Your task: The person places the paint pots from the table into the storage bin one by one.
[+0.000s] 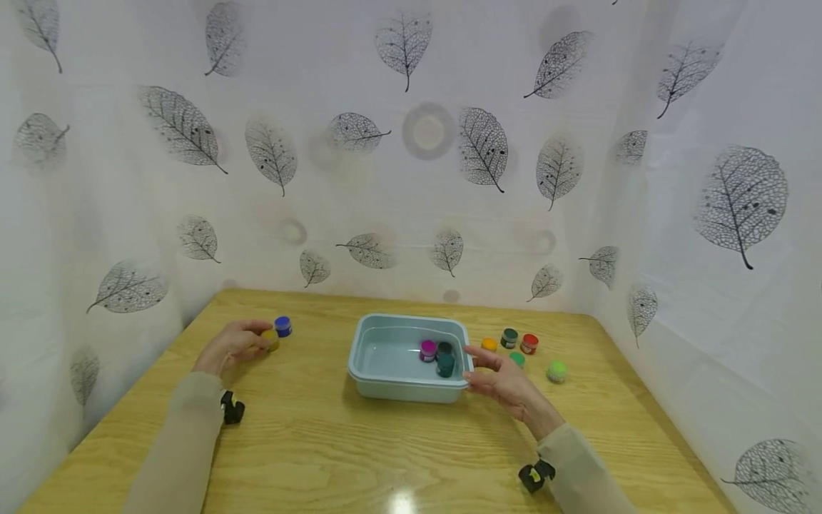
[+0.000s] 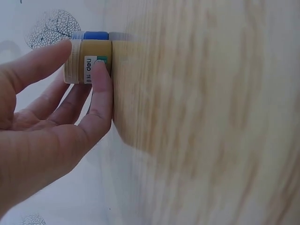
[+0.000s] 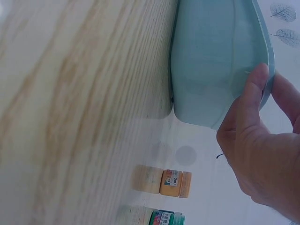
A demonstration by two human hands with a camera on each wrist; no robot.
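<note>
My left hand (image 1: 239,344) holds a mustard-yellow paint jar (image 2: 96,49) by its sides, thumb near the clear lid and fingers along the label. Right behind that jar stands a blue paint jar (image 1: 283,326) on the table. At the middle, my right hand (image 1: 504,382) grips the right end of a pale blue plastic tub (image 1: 392,391), with its rim between thumb and fingers in the right wrist view. Inside the tub, near that end, are a magenta jar (image 1: 428,350), a dark teal jar (image 1: 446,365) and a blackish jar (image 1: 444,348) partly hidden behind it.
Right of the tub stand more paint jars: orange (image 1: 489,345), dark green (image 1: 510,338), red (image 1: 529,344), green (image 1: 516,359) and light green (image 1: 556,371). A leaf-patterned curtain (image 1: 359,193) encloses the wooden table (image 1: 308,442) at the back and sides.
</note>
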